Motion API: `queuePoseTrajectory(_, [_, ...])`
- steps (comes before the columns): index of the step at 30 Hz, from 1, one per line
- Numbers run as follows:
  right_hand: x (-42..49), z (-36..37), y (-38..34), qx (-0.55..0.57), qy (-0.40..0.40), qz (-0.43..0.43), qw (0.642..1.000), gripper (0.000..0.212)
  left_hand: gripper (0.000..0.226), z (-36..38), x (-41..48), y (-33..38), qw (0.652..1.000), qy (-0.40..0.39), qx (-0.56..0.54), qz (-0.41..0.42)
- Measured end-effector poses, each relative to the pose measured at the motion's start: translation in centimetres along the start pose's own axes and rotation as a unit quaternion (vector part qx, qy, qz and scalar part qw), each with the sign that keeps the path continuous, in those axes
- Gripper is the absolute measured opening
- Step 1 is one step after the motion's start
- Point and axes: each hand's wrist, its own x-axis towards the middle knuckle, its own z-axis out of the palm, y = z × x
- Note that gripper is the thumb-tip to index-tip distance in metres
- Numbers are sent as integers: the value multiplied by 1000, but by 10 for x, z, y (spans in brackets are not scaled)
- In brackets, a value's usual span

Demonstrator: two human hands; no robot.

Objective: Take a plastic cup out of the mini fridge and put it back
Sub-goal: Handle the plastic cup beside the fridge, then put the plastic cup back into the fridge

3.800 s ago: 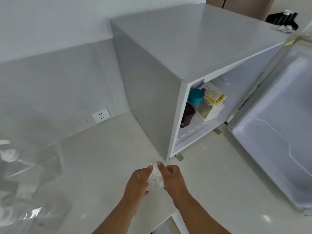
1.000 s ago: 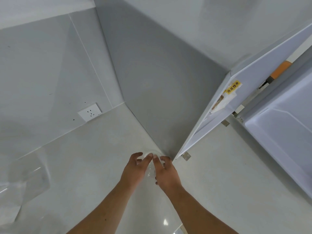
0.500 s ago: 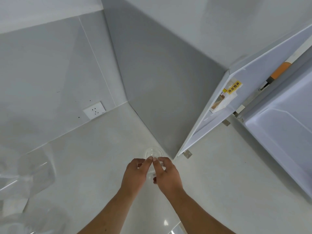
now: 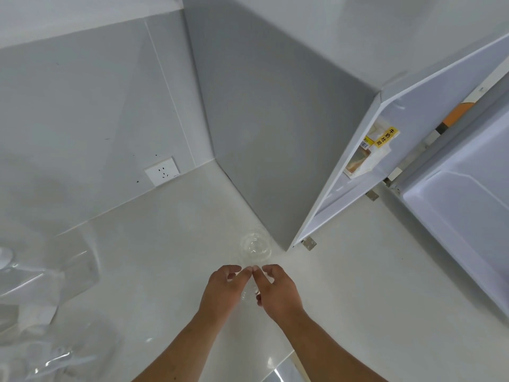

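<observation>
My left hand [image 4: 224, 292] and my right hand [image 4: 276, 292] are close together low over the white counter [image 4: 154, 244], index fingertips touching. Between the palms I glimpse a clear plastic cup [image 4: 249, 293], pinched by both hands and mostly hidden. A second clear plastic cup [image 4: 254, 246] stands on the counter just beyond my fingertips, apart from them, by the front left corner of the mini fridge [image 4: 275, 119]. The fridge door [image 4: 457, 216] hangs open to the right.
A wrapped bread package with a yellow label [image 4: 369, 153] lies inside the fridge. A wall socket [image 4: 162, 170] sits on the backsplash. Crumpled clear plastic wrapping [image 4: 41, 274] lies at the left. The counter's front edge [image 4: 286, 361] runs below my arms.
My hands have drawn back toward me, away from the fridge corner. The clear cup beyond the fingertips now stands free on the counter.
</observation>
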Motion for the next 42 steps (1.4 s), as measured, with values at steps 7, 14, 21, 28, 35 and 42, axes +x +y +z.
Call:
queuePoseTrajectory(7, [-6, -16, 0, 15, 30, -18, 999, 53, 30, 4, 0, -4, 997, 48, 36, 53])
queuePoseTrajectory(14, [-18, -53, -14, 18, 64, -49, 997, 47, 37, 15, -11, 29, 990, 61, 56, 114])
queuePoseTrajectory(21, [-45, -99, -28, 46, 98, -70, 992, 27, 32, 31, -36, 66, 989, 23, 37, 142])
queuePoseTrajectory(28, [-80, -167, -43, 41, 151, -117, 981, 27, 56, 68, -73, 125, 978, -54, 24, 202])
queuePoseTrajectory(35, [-112, -242, -65, -1, 224, -156, 962, 50, 52, 102, -105, 187, 964, -78, 55, 249])
queuePoseTrajectory(42, [-148, -317, -95, -43, 287, -200, 936, 62, 97, 114, -154, 258, 930, -101, 72, 345])
